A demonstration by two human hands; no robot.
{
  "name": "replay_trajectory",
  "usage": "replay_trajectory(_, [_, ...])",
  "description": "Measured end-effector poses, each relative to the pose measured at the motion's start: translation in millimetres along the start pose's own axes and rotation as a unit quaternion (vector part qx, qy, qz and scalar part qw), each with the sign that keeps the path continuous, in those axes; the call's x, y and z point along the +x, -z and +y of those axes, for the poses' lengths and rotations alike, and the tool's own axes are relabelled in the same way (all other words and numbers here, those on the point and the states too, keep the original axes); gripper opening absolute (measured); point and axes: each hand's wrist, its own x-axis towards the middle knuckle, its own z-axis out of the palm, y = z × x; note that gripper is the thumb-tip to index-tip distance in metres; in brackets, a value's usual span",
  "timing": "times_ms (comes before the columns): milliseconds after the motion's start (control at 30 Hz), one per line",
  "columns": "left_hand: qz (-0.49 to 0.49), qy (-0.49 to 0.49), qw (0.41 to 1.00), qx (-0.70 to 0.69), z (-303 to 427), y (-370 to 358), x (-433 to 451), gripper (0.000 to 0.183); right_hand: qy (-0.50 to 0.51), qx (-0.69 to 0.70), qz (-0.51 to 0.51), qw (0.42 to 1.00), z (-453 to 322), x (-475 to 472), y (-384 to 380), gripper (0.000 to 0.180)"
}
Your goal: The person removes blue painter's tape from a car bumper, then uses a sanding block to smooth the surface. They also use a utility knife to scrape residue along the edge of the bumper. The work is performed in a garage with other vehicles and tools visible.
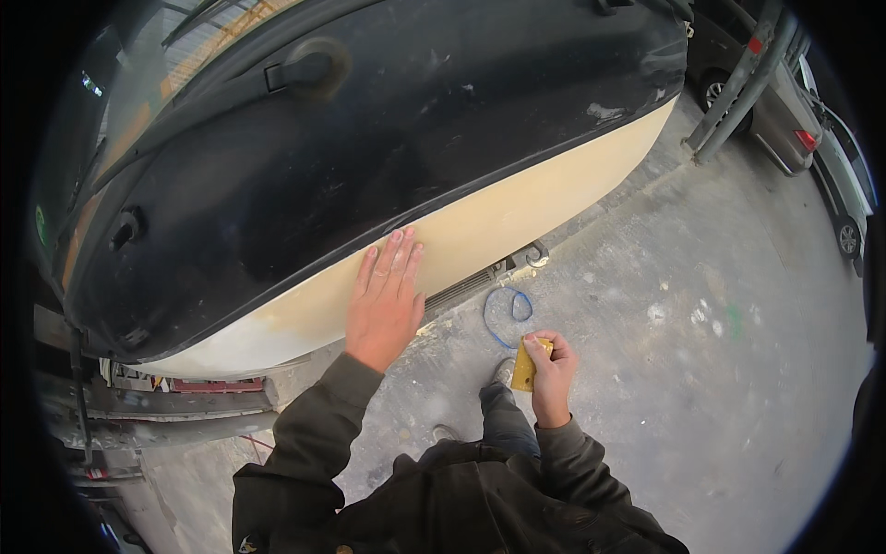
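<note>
Before me a vehicle's dark panel (332, 159), likely a rear door or tailgate, has a cream-coloured lower part (512, 201) that turns whitish at its left end. My left hand (387, 298) rests flat on this cream surface, fingertips close to the dark edge above it, and grips nothing. Lower and to the right, over the floor, my right hand (552, 374) pinches a yellow sheet of sandpaper or a similar flat pad (529, 367) between thumb and fingers. The yellow piece does not touch the panel; dust shows on my fingers.
A blue cord or hose (486, 318) lies looped on the concrete floor (657, 360). Grey metal posts (740, 90) stand at the upper right, with parked cars (782, 124) beyond. Metal beams (166, 408) and a red item (218, 385) are at the lower left.
</note>
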Motion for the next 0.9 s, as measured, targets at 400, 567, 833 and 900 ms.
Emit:
replay_trajectory(400, [0.133, 0.405, 0.599, -0.678, 31.8, -5.7, 37.5, 0.038, -0.132, -0.149, -0.11, 0.974, 19.3, -30.6, 44.5, 0.01])
replay_trajectory(567, [0.184, 0.438, 0.552, -0.685, 43.9, -20.7, 60.8, 0.046, -0.152, -0.179, -0.162, 0.958, 2.1, 10.2, 55.1, 0.008])
replay_trajectory(833, [0.238, 0.426, 0.544, -0.683, 51.5, -32.0, 61.3, 0.047, -0.15, -0.22, -0.186, 0.946, 2.7, 42.8, 77.1, 0.007])
replay_trajectory(900, [0.244, 0.419, 0.537, -0.691, 50.5, -34.0, 59.1, 0.046, -0.159, -0.22, -0.193, 0.943, 0.4, 40.7, 75.0, 0.006])
